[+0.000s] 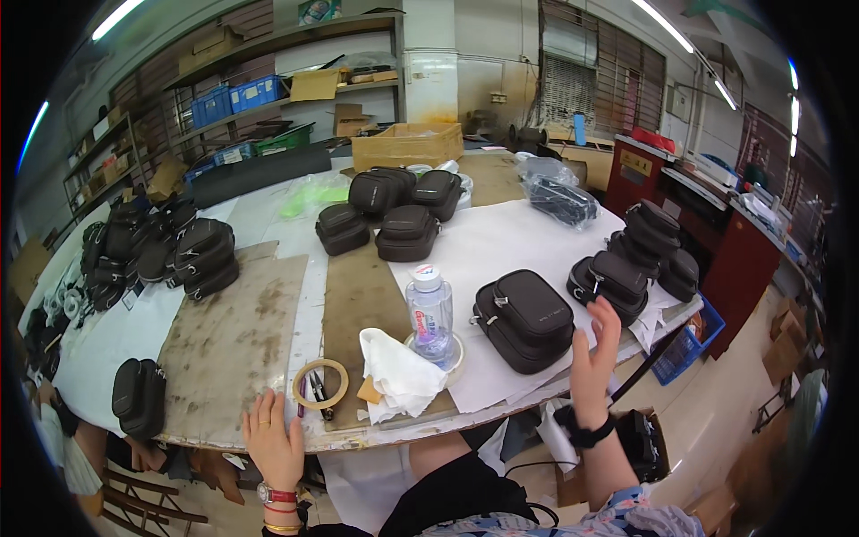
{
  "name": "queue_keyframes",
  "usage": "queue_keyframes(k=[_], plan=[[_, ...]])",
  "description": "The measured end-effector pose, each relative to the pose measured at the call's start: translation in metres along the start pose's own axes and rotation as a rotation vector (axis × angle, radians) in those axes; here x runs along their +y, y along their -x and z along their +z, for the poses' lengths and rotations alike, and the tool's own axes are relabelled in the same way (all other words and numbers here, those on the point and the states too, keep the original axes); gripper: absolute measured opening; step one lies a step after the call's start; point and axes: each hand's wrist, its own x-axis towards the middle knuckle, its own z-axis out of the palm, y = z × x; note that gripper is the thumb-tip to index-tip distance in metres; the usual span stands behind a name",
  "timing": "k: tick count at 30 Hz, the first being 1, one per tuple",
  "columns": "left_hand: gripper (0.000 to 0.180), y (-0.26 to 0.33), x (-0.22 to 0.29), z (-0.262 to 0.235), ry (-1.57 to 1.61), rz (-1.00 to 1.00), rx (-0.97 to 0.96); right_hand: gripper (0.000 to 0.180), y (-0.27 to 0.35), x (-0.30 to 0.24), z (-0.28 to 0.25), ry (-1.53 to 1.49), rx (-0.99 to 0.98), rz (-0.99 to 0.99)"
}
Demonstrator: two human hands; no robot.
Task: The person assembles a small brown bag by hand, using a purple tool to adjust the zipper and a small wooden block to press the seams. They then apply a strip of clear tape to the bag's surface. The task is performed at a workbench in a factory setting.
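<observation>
My left hand [274, 440] lies flat on the table's near edge, fingers stretched out, with nothing in it. Just beside it are a roll of tan tape [343, 385] and a pair of black thread snips [318, 391]. My right hand [594, 358] is raised at the table's right side, fingers apart and slightly curved, holding nothing that I can see. To its left sits a black zippered bag [528, 318] on white paper. Behind its fingertips is another black bag [610, 282]. Between my hands stand a clear plastic bottle [429, 313] and a crumpled white cloth [398, 376].
Several black bags [407, 233] stand mid-table, with more piled at the left [201, 255]. A single bag [139, 398] is at the near left edge. A cardboard box [407, 148] sits at the back. Below the right edge is a blue crate [689, 345].
</observation>
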Motion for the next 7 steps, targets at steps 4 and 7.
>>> queue_keyframes(k=[4,7], plan=[[0.044,0.000,0.001,0.002,0.032,0.000,0.022,0.030,0.055,-0.029,0.026,-0.073,-0.274,-0.434],[0.045,0.004,-0.011,0.010,0.047,0.002,0.017,0.029,0.075,-0.018,0.057,-0.026,-0.543,-0.592]])
